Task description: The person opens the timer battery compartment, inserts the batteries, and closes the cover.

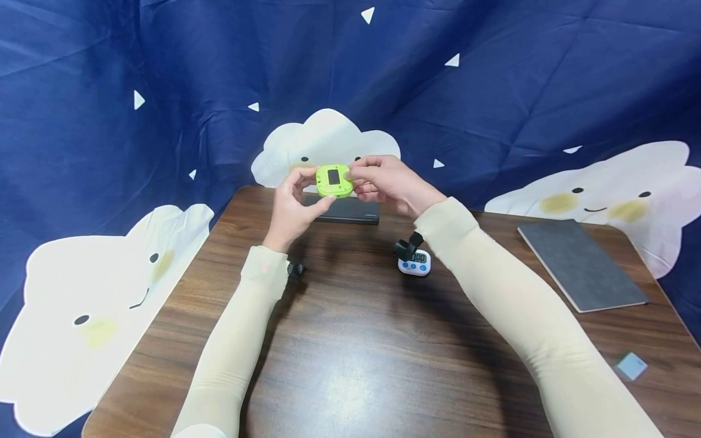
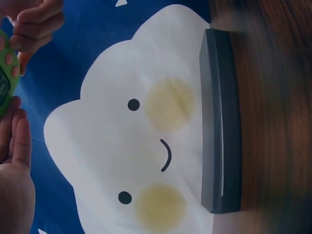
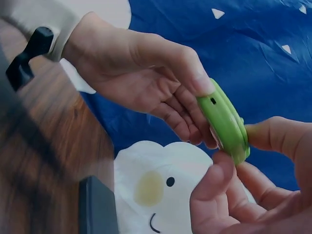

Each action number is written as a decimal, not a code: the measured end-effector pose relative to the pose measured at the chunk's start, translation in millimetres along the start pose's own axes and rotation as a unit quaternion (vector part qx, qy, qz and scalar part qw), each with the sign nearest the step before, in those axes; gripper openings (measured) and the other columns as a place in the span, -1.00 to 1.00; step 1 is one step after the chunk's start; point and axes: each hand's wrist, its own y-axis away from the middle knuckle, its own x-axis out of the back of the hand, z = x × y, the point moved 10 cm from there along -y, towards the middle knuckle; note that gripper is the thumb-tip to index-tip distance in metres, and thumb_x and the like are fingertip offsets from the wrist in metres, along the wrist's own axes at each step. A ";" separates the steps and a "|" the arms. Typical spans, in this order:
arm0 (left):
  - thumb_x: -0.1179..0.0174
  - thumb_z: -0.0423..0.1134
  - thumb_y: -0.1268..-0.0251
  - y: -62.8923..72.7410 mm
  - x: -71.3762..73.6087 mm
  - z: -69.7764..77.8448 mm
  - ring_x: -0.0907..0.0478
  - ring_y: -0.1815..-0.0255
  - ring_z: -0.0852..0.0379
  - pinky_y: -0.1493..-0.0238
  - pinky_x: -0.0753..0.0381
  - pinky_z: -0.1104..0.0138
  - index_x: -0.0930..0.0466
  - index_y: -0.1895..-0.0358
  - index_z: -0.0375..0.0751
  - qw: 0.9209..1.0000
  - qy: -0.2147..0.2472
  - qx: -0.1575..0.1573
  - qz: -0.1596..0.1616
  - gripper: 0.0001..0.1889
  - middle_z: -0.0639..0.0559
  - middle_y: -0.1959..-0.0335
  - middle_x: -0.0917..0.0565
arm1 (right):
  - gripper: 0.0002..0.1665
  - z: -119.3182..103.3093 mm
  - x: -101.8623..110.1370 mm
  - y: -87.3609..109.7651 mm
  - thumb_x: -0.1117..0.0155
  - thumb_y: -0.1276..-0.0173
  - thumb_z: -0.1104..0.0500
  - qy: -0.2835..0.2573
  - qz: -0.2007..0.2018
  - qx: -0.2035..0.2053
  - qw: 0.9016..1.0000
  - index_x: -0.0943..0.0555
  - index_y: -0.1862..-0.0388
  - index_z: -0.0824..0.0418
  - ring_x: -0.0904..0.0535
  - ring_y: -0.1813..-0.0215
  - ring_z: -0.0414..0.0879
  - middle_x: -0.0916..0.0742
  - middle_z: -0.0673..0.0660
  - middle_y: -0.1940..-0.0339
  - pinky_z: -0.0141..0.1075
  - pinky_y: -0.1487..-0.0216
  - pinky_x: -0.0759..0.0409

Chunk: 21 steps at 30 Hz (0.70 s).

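Observation:
A lime-green digital timer [image 1: 334, 177] is held up above the far side of the table, its back with a dark square facing the head camera. My left hand [image 1: 292, 210] pinches its left edge between thumb and fingers. At the opposite edge my right hand [image 1: 391, 182] grips it, the thumb pressed on the back. In the left wrist view the timer [image 2: 9, 73] shows part of its display and round orange-pink buttons. The right wrist view catches the timer [image 3: 224, 122] edge-on, with a small slot in its side.
A white timer with blue buttons [image 1: 414, 266] lies under my right wrist. Behind the hands is a black box [image 1: 350, 212] at the table's back edge. To the right lie a grey notebook [image 1: 583, 264] and a small light-blue block [image 1: 632, 366]. A blue cloud-print curtain [image 1: 306, 61] hangs behind.

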 end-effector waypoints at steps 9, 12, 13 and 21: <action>-0.53 -0.56 -0.15 -0.5 -2.5 -0.3 -0.72 -0.16 0.22 -0.37 -0.69 0.40 -0.58 -0.30 -0.56 1.000 0.012 0.005 -0.004 -0.40 0.17 -0.19 -0.71 | -0.81 13.3 -1.7 -5.3 -0.39 -0.66 0.22 -0.100 -0.048 -0.020 0.994 -0.65 -0.15 0.10 -0.67 0.33 -0.16 -0.75 0.07 0.13 -0.39 0.24 -0.73; -0.52 -0.56 -0.17 -1.0 -2.3 -1.3 -0.72 -0.18 0.22 -0.43 -0.66 0.35 -0.57 -0.31 -0.55 1.000 0.012 0.006 -0.004 -0.40 0.18 -0.19 -0.71 | -0.72 9.9 1.2 -2.5 -0.44 -0.63 0.19 -0.072 -0.027 0.002 0.997 -0.67 -0.23 0.15 -0.69 0.27 -0.16 -0.77 0.08 0.08 -0.40 0.20 -0.76; -0.52 -0.56 -0.18 -1.2 -2.1 -1.8 -0.72 -0.19 0.23 -0.44 -0.66 0.34 -0.57 -0.31 -0.55 1.000 0.011 0.007 -0.003 -0.40 0.19 -0.19 -0.71 | -0.69 7.6 2.3 -1.4 -0.45 -0.62 0.18 -0.053 -0.017 0.018 0.998 -0.69 -0.26 0.17 -0.69 0.25 -0.17 -0.77 0.08 0.06 -0.40 0.17 -0.77; -0.50 -0.50 -0.21 -1.6 3.0 -1.4 -0.71 -0.21 0.26 -0.41 -0.67 0.40 -0.52 -0.33 -0.56 1.000 0.006 0.009 0.021 -0.39 0.01 -0.25 -0.71 | -0.60 -21.7 0.5 30.9 -0.53 -0.57 0.08 0.175 0.101 0.214 0.956 -0.82 -0.29 0.18 -0.77 0.00 -0.11 -0.87 0.14 -0.10 -0.31 -0.01 -0.75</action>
